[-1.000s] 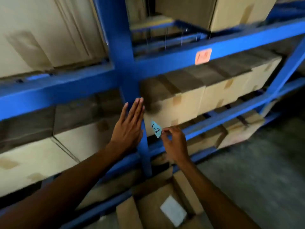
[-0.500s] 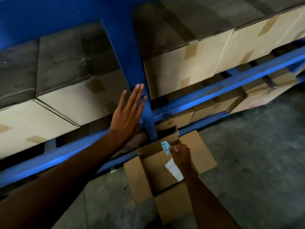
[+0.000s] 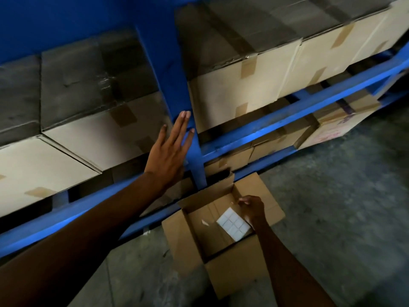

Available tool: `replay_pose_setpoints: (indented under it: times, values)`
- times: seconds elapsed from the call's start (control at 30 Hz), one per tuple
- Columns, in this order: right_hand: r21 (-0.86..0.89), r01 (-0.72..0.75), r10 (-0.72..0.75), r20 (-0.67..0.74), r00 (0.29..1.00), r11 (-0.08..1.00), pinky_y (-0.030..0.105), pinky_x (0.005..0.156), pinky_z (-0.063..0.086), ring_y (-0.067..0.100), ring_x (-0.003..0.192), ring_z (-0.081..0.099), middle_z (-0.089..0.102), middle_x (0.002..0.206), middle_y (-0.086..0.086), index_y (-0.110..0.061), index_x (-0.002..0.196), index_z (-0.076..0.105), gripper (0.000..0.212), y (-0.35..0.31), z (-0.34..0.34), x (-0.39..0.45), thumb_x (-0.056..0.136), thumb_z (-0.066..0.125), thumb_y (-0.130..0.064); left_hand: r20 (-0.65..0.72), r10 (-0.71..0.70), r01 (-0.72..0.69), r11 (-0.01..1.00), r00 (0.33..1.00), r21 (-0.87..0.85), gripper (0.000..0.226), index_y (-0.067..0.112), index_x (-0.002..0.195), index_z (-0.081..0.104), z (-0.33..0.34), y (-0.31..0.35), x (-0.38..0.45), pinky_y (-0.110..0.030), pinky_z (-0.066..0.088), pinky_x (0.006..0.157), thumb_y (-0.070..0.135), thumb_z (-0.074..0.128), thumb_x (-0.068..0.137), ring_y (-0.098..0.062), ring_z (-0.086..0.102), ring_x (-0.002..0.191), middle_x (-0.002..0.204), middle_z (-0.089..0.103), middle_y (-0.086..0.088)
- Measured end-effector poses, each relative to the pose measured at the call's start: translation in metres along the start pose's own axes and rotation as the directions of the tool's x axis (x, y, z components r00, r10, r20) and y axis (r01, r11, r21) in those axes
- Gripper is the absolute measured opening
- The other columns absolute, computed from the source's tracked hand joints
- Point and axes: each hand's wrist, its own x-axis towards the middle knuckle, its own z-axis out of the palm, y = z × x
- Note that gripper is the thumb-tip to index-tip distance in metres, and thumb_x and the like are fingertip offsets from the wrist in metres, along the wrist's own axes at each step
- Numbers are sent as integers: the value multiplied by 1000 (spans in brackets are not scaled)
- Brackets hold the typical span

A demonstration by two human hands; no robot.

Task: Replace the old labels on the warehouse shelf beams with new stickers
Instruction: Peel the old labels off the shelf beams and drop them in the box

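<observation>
My left hand (image 3: 168, 151) lies flat with straight fingers against the blue upright post (image 3: 170, 74) of the shelf, just above the lower blue beam (image 3: 287, 120). My right hand (image 3: 252, 207) hovers over an open cardboard box (image 3: 177, 235) on the floor, its fingers curled together at the tips. The light-blue label is not visible in that hand or in the box. Inside the box, just below my right hand, lies a white sheet of blank stickers (image 3: 232, 222), with a small white scrap (image 3: 204, 222) beside it.
Taped cardboard cartons (image 3: 254, 85) fill the shelf levels left and right of the post. More cartons (image 3: 327, 129) sit under the lower beam at the right. Grey concrete floor (image 3: 343, 207) spreads to the right of the open box.
My view tilted down from the upper beams to the floor box. My right hand carried the light-blue label down into the box, where it is no longer seen. My left hand stayed on the post.
</observation>
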Motion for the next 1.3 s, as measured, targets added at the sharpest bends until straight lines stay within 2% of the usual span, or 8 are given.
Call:
replay_pose_setpoints:
  times: [0.13, 0.23, 0.3, 0.43, 0.6, 0.77, 1.0, 1.3]
  values:
    - [56, 124, -124, -1, 992, 991, 22, 59, 45, 30, 82, 65, 70, 85, 16, -6, 76, 68, 16, -54, 7, -12, 85, 54, -7, -60, 33, -45, 978, 998, -205, 83, 15, 148, 6, -19, -17, -11, -49, -6, 115, 36, 53, 83, -34, -12, 144, 155, -12, -23]
    - [89, 327, -325, -40, 945, 941, 28, 67, 51, 28, 86, 65, 69, 88, 13, -10, 84, 68, 12, -122, 26, -34, 86, 56, -10, -174, -46, -7, 957, 984, -290, 79, 11, 146, 18, -32, -48, -40, -49, 0, 115, 32, 56, 80, -35, 3, 144, 155, 6, -24]
    - [99, 502, -490, -126, 863, 859, 37, 75, 53, 26, 84, 66, 71, 88, 12, -11, 86, 68, 9, -171, 45, -61, 84, 60, -14, -249, -95, 20, 957, 964, -288, 76, 7, 143, 30, -38, -81, -70, -51, 8, 114, 29, 61, 77, -37, 14, 142, 152, 19, -25]
    - [167, 726, -649, -350, 676, 667, 24, 64, 49, 9, 67, 62, 67, 69, -6, -25, 76, 65, 6, -258, 87, -137, 82, 62, -25, -358, -162, 81, 970, 920, -231, 82, 3, 141, 32, -42, -160, -141, -50, 12, 116, 27, 66, 71, -38, 15, 141, 151, 23, -25]
    - [93, 912, -772, -503, 389, 399, 38, 79, 52, 21, 84, 62, 67, 89, 8, -10, 94, 69, 15, -339, 144, -231, 84, 61, -18, -500, -246, 187, 968, 830, -166, 84, 4, 146, 20, -40, -260, -232, -45, 4, 116, 29, 55, 73, -29, 7, 144, 154, 12, -18]
    - [-133, 918, -785, -573, 237, 374, 40, 97, 38, 32, 108, 53, 55, 115, 17, -4, 123, 55, 40, -392, 184, -278, 87, 58, -21, -465, -347, 328, 937, 814, -124, 84, 1, 145, 16, -47, -330, -273, -50, 6, 116, 28, 51, 75, -35, 10, 143, 153, 15, -25]
    - [-385, 745, -756, -611, 237, 545, 46, 97, 35, 36, 123, 44, 44, 138, 21, -7, 132, 46, 43, -402, 220, -301, 91, 49, -18, -366, -333, 282, 941, 869, -186, 92, 6, 145, 22, -46, -338, -273, -52, 26, 110, 35, 70, 72, -34, 35, 136, 147, 38, -20]
    - [-408, 790, -780, -610, 138, 458, 44, 86, 44, 32, 95, 59, 64, 99, 16, -5, 90, 67, 12, -409, 213, -318, 81, 63, -12, -417, -328, 274, 944, 848, -186, 100, 3, 138, 37, -39, -338, -267, -55, 36, 102, 41, 79, 56, -36, 49, 125, 136, 51, -22]
